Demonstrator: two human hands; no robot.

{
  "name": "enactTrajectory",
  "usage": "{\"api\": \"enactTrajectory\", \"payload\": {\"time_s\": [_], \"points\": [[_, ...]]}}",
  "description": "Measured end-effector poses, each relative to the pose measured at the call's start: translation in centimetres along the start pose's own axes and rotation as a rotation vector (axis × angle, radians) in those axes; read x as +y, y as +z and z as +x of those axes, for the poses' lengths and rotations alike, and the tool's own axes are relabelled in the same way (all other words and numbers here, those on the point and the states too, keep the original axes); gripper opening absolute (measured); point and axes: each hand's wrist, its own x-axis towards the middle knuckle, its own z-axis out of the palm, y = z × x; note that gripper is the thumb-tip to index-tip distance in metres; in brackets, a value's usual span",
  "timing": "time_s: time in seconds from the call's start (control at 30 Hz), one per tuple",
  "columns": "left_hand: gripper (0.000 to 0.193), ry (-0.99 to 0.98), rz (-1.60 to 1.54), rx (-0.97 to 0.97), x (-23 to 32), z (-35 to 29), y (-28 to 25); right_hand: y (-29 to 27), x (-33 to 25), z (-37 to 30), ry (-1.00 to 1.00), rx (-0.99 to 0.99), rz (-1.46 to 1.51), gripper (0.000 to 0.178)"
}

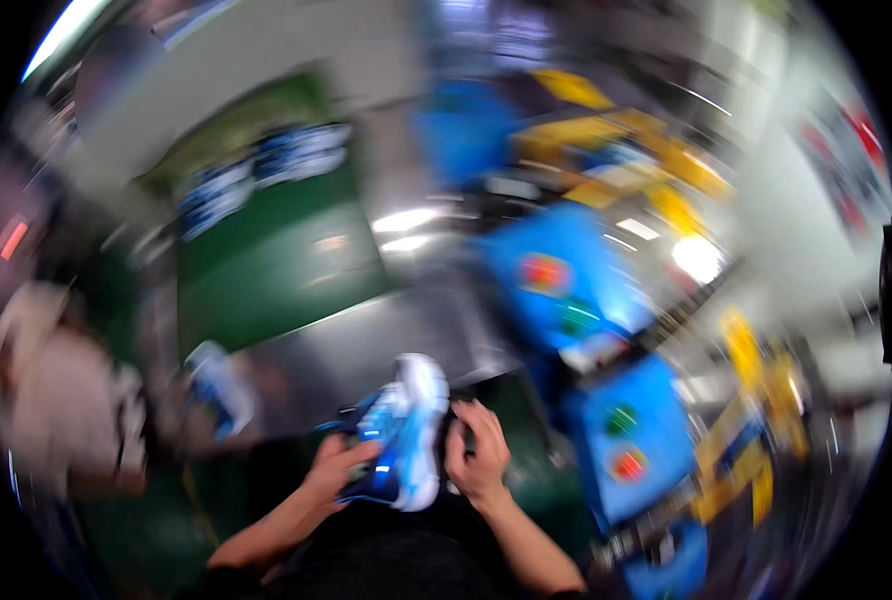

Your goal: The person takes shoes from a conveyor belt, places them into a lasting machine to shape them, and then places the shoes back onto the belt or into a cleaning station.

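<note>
A blue and white sneaker [402, 435] is held up in front of my body, tilted with its white sole toward the right. My left hand [338, 470] grips it from the left side, thumb across the blue upper. My right hand [478, 450] is beside the sole with its fingers curled. Something small and dark shows at those fingertips, too blurred to name. Left of the sneaker, another blue and white shoe [220, 388] rests at the edge of a grey metal table [356, 345].
Beyond the table lies a green conveyor belt [286, 255] with several blue and white shoes [301, 152] at its far end. Blue machine panels [631, 430] with red and green buttons and yellow frames [741, 440] stand at the right. A person in pale clothing [61, 390] is at the left.
</note>
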Motion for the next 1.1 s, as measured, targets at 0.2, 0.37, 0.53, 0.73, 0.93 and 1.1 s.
{"api": "enactTrajectory", "payload": {"time_s": [0.2,0.37,0.53,0.73,0.93,1.1], "points": [[0.065,0.686,0.262,0.44,-0.8,0.4,-13.2,9.3,-6.1,-8.8,0.458,-0.411,0.378,0.012],[0.094,0.467,0.658,0.837,-4.0,9.7,-23.3,12.3,-2.7,-4.1,0.435,-0.871,0.138,0.035],[0.086,0.765,0.738,0.897,0.8,0.1,-23.5,18.5,-1.8,-4.4,0.862,-0.66,0.145,0.09],[0.097,0.512,0.362,1.082,1.8,2.5,-39.8,34.3,-8.4,-6.5,0.629,-0.596,-0.2,0.065],[0.066,0.399,0.136,0.642,4.1,2.1,-47.3,33.9,-8.5,-4.1,0.858,-0.652,-0.156,0.061],[0.059,0.272,0.397,0.148,17.3,-1.1,-42.3,30.6,-17.8,-5.9,0.995,-0.211,0.561,0.055]]}}
